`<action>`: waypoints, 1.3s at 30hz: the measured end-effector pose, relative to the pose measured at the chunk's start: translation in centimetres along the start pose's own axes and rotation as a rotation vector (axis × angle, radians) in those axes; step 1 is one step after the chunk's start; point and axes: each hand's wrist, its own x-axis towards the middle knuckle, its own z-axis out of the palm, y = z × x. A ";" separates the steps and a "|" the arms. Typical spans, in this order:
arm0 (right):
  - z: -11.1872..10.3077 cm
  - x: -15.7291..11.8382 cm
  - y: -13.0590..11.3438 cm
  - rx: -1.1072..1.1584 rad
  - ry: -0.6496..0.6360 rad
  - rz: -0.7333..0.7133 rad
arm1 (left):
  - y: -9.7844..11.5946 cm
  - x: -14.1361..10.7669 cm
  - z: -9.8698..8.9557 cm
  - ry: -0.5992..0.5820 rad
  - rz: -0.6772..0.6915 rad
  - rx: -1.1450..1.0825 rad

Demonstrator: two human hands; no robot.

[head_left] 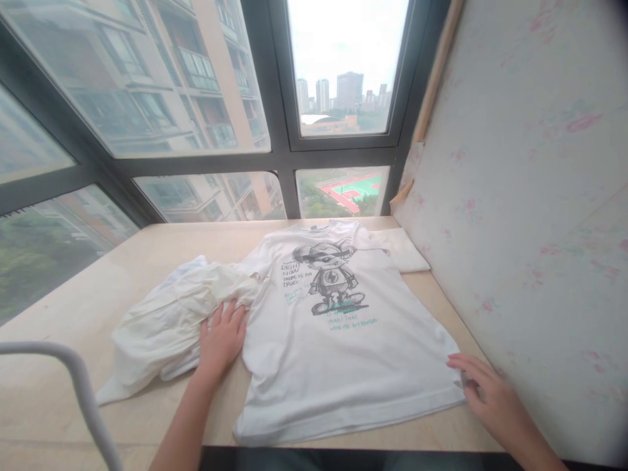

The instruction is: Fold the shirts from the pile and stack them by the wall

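A white T-shirt lies spread out, with a dark cartoon print and black and green lettering on its front. Its collar points to the window and its hem lies toward me. My right hand has its thumb and fingers closed at the shirt's lower right edge, with the fingertips on the fabric. To the left is a crumpled heap of cream and white cloth. My left hand rests on the heap's right side with its fingers stretched out, beside the shirt's left edge.
A folded white cloth lies partly under the shirt's right sleeve. The pale wooden surface ends at dark window frames. A flower-patterned wall stands on the right. A curved grey tube rises at the lower left.
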 end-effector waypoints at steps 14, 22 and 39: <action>-1.4 -1.4 0.9 -0.176 0.147 0.079 | 0.7 -0.9 -2.7 0.056 0.159 -0.280; -1.5 -0.3 0.3 -0.096 0.103 0.174 | 3.7 -14.4 -2.3 0.224 0.641 -0.318; -7.1 9.4 -6.7 0.272 0.599 0.518 | 6.8 -15.1 -1.5 0.302 0.529 -0.290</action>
